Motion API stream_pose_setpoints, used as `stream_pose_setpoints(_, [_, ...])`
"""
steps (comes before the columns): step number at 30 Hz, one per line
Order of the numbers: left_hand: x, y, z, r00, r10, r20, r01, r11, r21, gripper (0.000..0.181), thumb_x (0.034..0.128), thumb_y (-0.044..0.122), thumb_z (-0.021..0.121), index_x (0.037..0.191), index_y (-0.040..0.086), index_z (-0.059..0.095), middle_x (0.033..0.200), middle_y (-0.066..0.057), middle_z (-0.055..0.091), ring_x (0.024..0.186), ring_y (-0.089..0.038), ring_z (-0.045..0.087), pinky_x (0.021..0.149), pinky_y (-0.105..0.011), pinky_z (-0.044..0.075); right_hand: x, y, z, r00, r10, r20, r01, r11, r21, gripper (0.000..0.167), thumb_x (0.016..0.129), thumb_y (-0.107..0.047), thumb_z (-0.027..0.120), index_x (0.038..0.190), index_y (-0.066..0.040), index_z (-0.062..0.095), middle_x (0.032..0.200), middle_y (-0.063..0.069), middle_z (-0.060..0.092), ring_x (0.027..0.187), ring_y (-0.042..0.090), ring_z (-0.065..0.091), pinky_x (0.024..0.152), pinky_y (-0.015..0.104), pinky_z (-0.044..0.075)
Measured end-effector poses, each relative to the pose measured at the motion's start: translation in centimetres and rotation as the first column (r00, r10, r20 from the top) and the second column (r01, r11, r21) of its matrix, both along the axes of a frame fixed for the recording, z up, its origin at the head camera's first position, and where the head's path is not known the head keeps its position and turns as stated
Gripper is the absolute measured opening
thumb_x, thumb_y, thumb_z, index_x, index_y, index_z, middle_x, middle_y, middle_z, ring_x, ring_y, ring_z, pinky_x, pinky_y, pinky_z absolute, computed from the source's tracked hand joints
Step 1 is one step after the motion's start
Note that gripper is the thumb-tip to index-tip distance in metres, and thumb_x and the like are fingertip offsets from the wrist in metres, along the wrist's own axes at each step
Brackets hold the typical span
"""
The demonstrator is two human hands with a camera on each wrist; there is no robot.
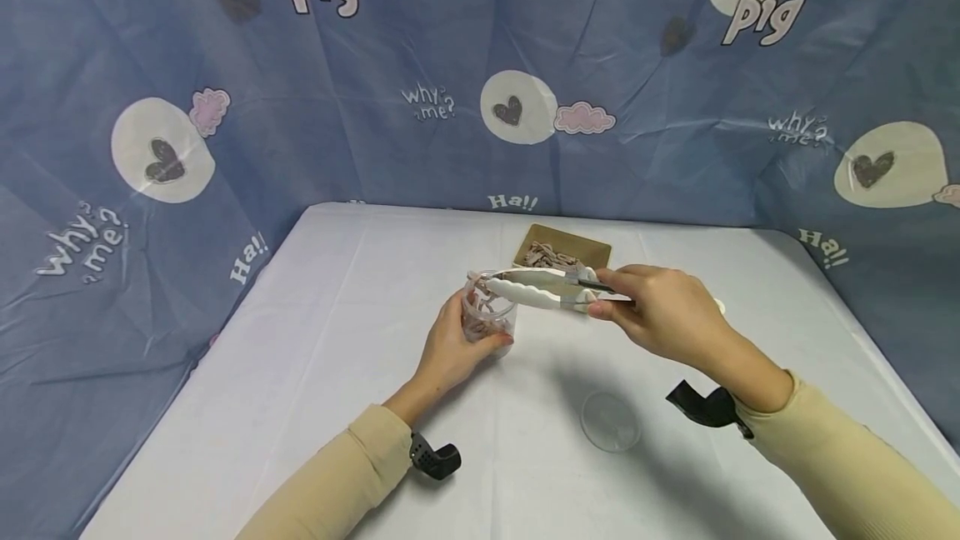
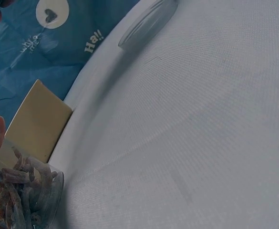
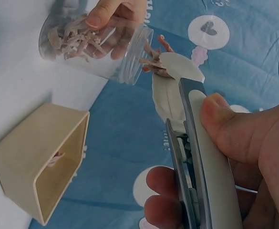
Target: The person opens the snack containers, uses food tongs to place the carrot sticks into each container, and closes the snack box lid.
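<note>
My left hand [image 1: 452, 340] grips a clear plastic jar [image 3: 96, 52] round its side, holding it upright with its mouth uncovered. Brownish dried strips [image 2: 22, 191] lie inside the jar. My right hand [image 1: 667, 307] squeezes a pair of tongs [image 1: 525, 288] with white scalloped heads. Between the tong heads a few dried strips [image 3: 156, 59] are pinched, right at the jar's mouth. Behind the tongs stands a tan rectangular box [image 1: 600, 252], with more of the strips [image 1: 551, 257] in it. What exactly the strips are, I cannot tell.
A round clear lid [image 1: 611, 422] lies on the white tablecloth [image 1: 360, 290] in front of my right hand. Blue printed cloth [image 1: 450, 157] hangs behind and at both sides of the table. A small white thing shows partly behind my right hand.
</note>
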State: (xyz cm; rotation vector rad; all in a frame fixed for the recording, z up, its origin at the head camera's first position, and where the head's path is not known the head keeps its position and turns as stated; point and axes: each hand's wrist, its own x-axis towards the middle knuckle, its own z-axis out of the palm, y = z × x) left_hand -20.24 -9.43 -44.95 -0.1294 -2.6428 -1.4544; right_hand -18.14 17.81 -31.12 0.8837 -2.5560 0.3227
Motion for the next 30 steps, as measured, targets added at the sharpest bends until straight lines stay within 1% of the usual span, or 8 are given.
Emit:
stream_pose_setpoints(5, [0.1,0.1,0.0,1.0,-0.002,0.009,0.002,1.0,0.003,0.091,0.0735,0.039,0.086,0.146,0.01,0.04,0.14,-0.012,0.052,0.134,-0.03,0.049,0.115,-0.049,0.038,0.1,-0.1,0.0,1.0,0.005,0.001,-0.005,1.0,0.029,0.035,0.082,-0.032,0.079,0.108,-0.01,0.074,0.082,0.0,0.072,0.064,0.014,0.063,0.051,0.036,0.051])
stream_pose_setpoints(10, [0.0,0.2,-0.1,1.0,-0.005,-0.002,0.005,1.0,0.011,0.09,0.0727,0.039,0.086,0.145,0.01,0.041,0.138,-0.012,0.054,0.132,-0.029,0.05,0.114,-0.049,0.039,0.1,-0.1,0.1,0.999,-0.014,0.048,0.011,0.998,0.055,0.039,0.083,-0.034,0.077,0.114,-0.011,0.073,0.085,-0.001,0.073,0.067,0.017,0.066,0.052,0.04,0.051])
stream_pose_setpoints(13, [0.0,0.2,-0.1,1.0,-0.006,-0.006,0.006,1.0,0.011,0.09,0.0724,0.039,0.087,0.145,0.01,0.042,0.138,-0.011,0.054,0.132,-0.028,0.051,0.114,-0.048,0.039,0.1,0.0,0.1,0.997,-0.029,0.069,0.024,0.997,0.068,0.039,0.084,-0.035,0.076,0.115,-0.011,0.073,0.085,-0.001,0.072,0.067,0.018,0.066,0.051,0.04,0.05])
stream_pose_setpoints(21, [0.1,0.3,0.1,1.0,-0.002,0.003,0.002,1.0,0.004,0.094,0.0727,0.042,0.086,0.147,0.01,0.038,0.14,-0.012,0.052,0.132,-0.03,0.05,0.114,-0.049,0.039,0.0,0.0,0.2,0.997,-0.048,0.061,0.044,0.997,0.07,0.037,0.084,-0.035,0.076,0.111,-0.01,0.073,0.084,0.001,0.071,0.065,0.015,0.062,0.051,0.037,0.05])
stream_pose_setpoints(24, [0.1,0.3,0.1,1.0,-0.005,0.012,0.005,1.0,0.005,0.094,0.073,0.042,0.086,0.148,0.011,0.037,0.139,-0.011,0.052,0.131,-0.029,0.05,0.113,-0.049,0.039,-0.1,0.3,0.5,0.996,-0.057,0.071,0.053,0.997,0.062,0.039,0.084,-0.035,0.076,0.114,-0.009,0.072,0.088,0.002,0.073,0.067,0.016,0.064,0.053,0.039,0.051])
stream_pose_setpoints(27, [0.1,0.2,0.2,1.0,-0.005,0.019,0.005,1.0,0.007,0.095,0.0735,0.043,0.085,0.148,0.011,0.037,0.139,-0.011,0.052,0.131,-0.029,0.05,0.113,-0.049,0.039,-0.7,0.8,0.7,0.992,-0.078,0.097,0.074,0.996,0.045,0.042,0.085,-0.035,0.075,0.117,-0.007,0.071,0.093,0.005,0.074,0.071,0.02,0.067,0.057,0.044,0.054])
stream_pose_setpoints(28, [0.2,0.2,0.2,1.0,-0.004,0.02,0.004,1.0,0.006,0.095,0.0738,0.043,0.085,0.148,0.011,0.036,0.14,-0.011,0.052,0.131,-0.029,0.05,0.113,-0.05,0.039,-1.0,1.0,0.7,0.99,-0.091,0.107,0.086,0.995,0.043,0.042,0.086,-0.035,0.075,0.117,-0.007,0.071,0.095,0.006,0.074,0.073,0.021,0.068,0.059,0.046,0.054])
stream_pose_setpoints(30, [0.2,0.1,0.2,1.0,0.001,0.021,-0.001,1.0,0.007,0.095,0.0741,0.044,0.084,0.149,0.01,0.036,0.14,-0.011,0.052,0.132,-0.03,0.05,0.113,-0.05,0.039,-2.0,1.6,0.4,0.983,-0.128,0.133,0.123,0.991,0.044,0.038,0.088,-0.036,0.073,0.113,-0.007,0.07,0.092,0.007,0.073,0.075,0.023,0.067,0.06,0.047,0.053])
